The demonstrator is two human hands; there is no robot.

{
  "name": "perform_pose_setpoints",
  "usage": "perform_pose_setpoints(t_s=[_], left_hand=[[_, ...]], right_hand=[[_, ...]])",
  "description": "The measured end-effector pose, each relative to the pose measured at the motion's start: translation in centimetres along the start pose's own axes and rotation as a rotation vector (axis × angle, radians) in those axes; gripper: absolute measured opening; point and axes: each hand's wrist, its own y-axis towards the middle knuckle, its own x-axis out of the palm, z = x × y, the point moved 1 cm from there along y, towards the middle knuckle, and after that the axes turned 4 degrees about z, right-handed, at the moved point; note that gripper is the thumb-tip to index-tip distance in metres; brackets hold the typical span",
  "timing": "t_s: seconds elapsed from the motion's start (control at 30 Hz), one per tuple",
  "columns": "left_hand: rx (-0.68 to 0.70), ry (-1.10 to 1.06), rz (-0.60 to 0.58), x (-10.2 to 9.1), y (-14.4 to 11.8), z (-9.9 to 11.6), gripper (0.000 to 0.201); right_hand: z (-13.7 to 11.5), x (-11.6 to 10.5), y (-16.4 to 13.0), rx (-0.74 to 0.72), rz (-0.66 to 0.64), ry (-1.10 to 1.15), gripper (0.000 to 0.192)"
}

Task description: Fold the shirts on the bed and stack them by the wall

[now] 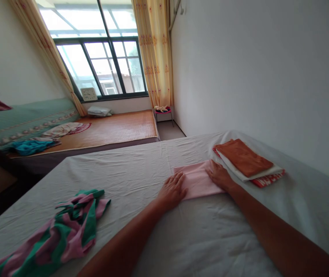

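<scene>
A pink garment (197,181), folded into a flat rectangle, lies on the white sheet (141,173). My left hand (172,189) rests flat at its left edge, fingers stretched out. On its right side lies my right hand (219,176), palm down with the fingers extended over the cloth. Just right of that hand is a stack of folded clothes, with a rust-brown garment (241,156) on top and white and red cloth showing beneath. A crumpled green and pink striped garment (63,234) lies to the left of my left arm.
A white wall (254,69) borders the right side. Beyond the sheet stands a bed with a brown mat (124,127), holding loose clothes (34,146) and folded white bedding (98,111). A small pink stool (163,111) is in the far corner. A square clock (89,94) stands by the window.
</scene>
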Motion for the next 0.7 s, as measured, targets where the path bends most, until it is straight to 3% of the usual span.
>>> perform_pose_setpoints(t_s=[0.2, 0.27, 0.37, 0.43, 0.47, 0.53, 0.63, 0.7], left_hand=[[0.007, -0.018, 0.043, -0.1, -0.3, 0.0, 0.058], [0.010, -0.033, 0.066, -0.1, -0.3, 0.0, 0.056], [0.012, -0.075, 0.112, -0.2, -0.4, -0.3, 0.052], [-0.012, -0.113, 0.158, -0.2, -0.3, -0.6, 0.049], [-0.032, -0.133, 0.189, -0.2, -0.2, -0.9, 0.047], [-0.076, -0.170, 0.250, -0.2, -0.1, -1.3, 0.045], [-0.109, -0.198, 0.298, -0.1, 0.0, -1.7, 0.043], [-0.102, -0.200, 0.296, -0.1, 0.0, -1.7, 0.042]], right_hand=[[-1.0, -2.3, -0.1, 0.134, 0.015, 0.547, 0.063], [-1.2, -3.3, -0.3, 0.251, -0.132, 0.817, 0.061], [-1.8, -4.5, -1.2, 0.350, -0.528, 1.148, 0.050], [-2.7, -5.3, -1.7, 0.351, -0.632, 1.238, 0.047], [-3.1, -5.9, -1.7, 0.344, -0.593, 1.252, 0.046], [-3.9, -7.4, -1.1, 0.296, -0.394, 1.279, 0.045], [-3.3, -10.8, 1.2, 0.243, 0.072, 1.360, 0.045], [-1.0, -12.7, 2.8, 0.292, 0.397, 1.401, 0.041]])
